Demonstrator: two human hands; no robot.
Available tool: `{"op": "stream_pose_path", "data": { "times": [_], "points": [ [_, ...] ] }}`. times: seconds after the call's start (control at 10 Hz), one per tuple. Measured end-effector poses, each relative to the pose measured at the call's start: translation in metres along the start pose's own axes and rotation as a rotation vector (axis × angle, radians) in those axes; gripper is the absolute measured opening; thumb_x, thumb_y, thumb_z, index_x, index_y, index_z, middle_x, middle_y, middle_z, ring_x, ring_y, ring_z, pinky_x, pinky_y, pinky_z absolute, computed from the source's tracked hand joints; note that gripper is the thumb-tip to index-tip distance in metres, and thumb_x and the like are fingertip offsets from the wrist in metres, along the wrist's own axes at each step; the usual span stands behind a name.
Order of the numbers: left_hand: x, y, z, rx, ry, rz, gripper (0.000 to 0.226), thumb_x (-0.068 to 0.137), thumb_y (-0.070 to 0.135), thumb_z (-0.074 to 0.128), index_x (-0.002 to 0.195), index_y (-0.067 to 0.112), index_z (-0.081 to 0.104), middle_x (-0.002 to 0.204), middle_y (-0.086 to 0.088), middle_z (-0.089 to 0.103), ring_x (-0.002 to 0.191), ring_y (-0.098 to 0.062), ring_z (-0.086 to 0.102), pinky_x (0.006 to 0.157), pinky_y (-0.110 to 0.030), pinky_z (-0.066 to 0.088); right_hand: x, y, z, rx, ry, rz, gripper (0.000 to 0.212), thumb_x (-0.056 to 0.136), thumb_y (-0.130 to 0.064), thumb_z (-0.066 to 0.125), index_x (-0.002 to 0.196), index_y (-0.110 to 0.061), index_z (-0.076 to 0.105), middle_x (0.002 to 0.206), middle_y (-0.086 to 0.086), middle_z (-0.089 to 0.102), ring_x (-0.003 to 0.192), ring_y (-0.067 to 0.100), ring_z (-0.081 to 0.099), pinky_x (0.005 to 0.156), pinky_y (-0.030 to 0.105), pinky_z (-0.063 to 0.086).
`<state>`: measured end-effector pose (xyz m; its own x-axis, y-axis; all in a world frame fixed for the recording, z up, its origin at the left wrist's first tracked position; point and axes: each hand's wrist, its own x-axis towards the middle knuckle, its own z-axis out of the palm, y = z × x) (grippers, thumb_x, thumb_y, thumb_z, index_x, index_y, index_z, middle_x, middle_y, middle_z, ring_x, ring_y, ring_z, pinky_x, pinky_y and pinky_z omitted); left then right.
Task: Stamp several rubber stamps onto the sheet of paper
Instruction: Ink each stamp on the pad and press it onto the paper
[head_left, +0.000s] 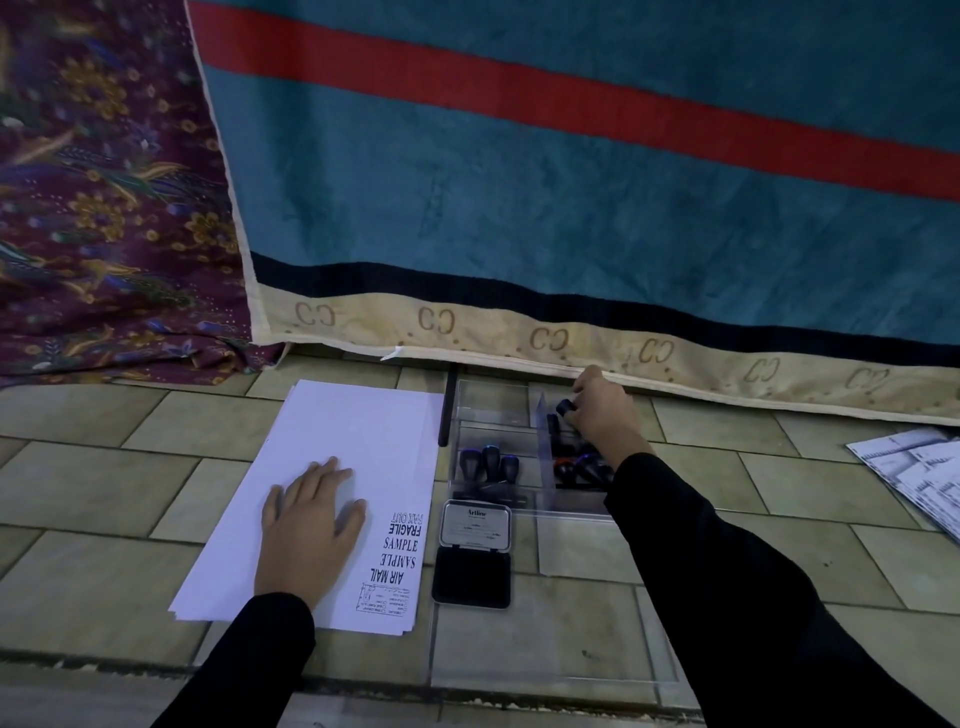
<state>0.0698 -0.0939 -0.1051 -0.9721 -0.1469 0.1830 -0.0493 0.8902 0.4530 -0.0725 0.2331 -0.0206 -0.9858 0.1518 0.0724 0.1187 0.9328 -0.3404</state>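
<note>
The left hand (306, 525) is pressing flat, fingers released, on the sheet of paper (358, 431) lying on the tiled floor (104, 467). The right hand (602, 410) is grasping 1 black rubber stamp (565, 407) inside the clear tray (488, 400) just beside the paper.

a: what was the person wearing?
b: long black sleeves on both arms. the left sleeve (244, 670) ran down to the wrist, and so did the right sleeve (727, 597).
a: what was the cloth like?
b: plain, dark and loose-looking, with soft folds on the right arm. finer detail was too dark to tell.
a: and the hands?
b: the left hand (306, 530) and the right hand (602, 410) were bare.
</note>
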Motion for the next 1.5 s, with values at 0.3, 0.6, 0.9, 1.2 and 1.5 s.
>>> {"op": "stream_pose_path", "data": {
  "times": [0.3, 0.6, 0.9, 1.2, 1.5],
  "points": [
    [0.0, -0.001, -0.002, -0.021, 0.0, -0.005, 0.039, 0.095, 0.034, 0.051, 0.132, 0.023, 0.049, 0.151, 0.005, 0.039, 0.143, -0.014, 0.026, 0.118, -0.042, 0.006, -0.008, 0.011, -0.003, 0.173, 0.025, -0.111, 0.026, 0.081, -0.001, 0.059, 0.105, -0.011, 0.066, 0.106, 0.011, 0.064, 0.096, 0.023, 0.061, 0.08, 0.026, 0.047],
    [-0.001, 0.001, -0.004, -0.013, -0.019, -0.001, 0.041, 0.095, 0.036, 0.049, 0.134, 0.024, 0.047, 0.152, 0.006, 0.036, 0.143, -0.013, 0.024, 0.119, -0.041, 0.006, -0.008, -0.016, 0.0, 0.007, -0.095, -0.21, 0.037, 0.08, -0.005, 0.067, 0.115, -0.01, 0.058, 0.115, 0.017, 0.059, 0.101, 0.032, 0.058, 0.084, 0.039, 0.051],
    [0.004, 0.001, -0.011, -0.15, -0.069, -0.062, 0.039, 0.093, 0.036, 0.054, 0.131, 0.028, 0.05, 0.151, 0.01, 0.037, 0.143, -0.01, 0.024, 0.118, -0.038, 0.002, -0.025, -0.01, -0.014, 0.121, 0.17, -0.201, 0.012, 0.087, -0.007, 0.057, 0.099, -0.007, 0.058, 0.1, 0.016, 0.061, 0.089, 0.031, 0.058, 0.071, 0.033, 0.047],
    [0.007, 0.012, -0.029, -0.29, 0.016, -0.05, 0.03, 0.09, 0.032, 0.062, 0.12, 0.027, 0.061, 0.141, 0.005, 0.051, 0.138, -0.016, 0.035, 0.114, -0.04, 0.022, -0.131, -0.038, -0.02, 0.578, 0.062, -0.167, 0.027, 0.081, -0.015, 0.071, 0.106, -0.017, 0.065, 0.092, -0.006, 0.069, 0.077, -0.005, 0.064, 0.069, 0.005, 0.051],
    [-0.028, 0.056, -0.007, -0.17, -0.295, 0.415, 0.1, 0.057, 0.094, 0.045, 0.142, 0.051, 0.015, 0.148, 0.033, 0.013, 0.14, 0.011, 0.004, 0.117, -0.025, 0.001, -0.199, -0.055, 0.004, 0.408, -0.019, -0.448, 0.024, 0.08, -0.012, 0.071, 0.105, -0.012, 0.069, 0.098, 0.003, 0.065, 0.08, 0.011, 0.063, 0.077, 0.02, 0.053]
  ]
}}
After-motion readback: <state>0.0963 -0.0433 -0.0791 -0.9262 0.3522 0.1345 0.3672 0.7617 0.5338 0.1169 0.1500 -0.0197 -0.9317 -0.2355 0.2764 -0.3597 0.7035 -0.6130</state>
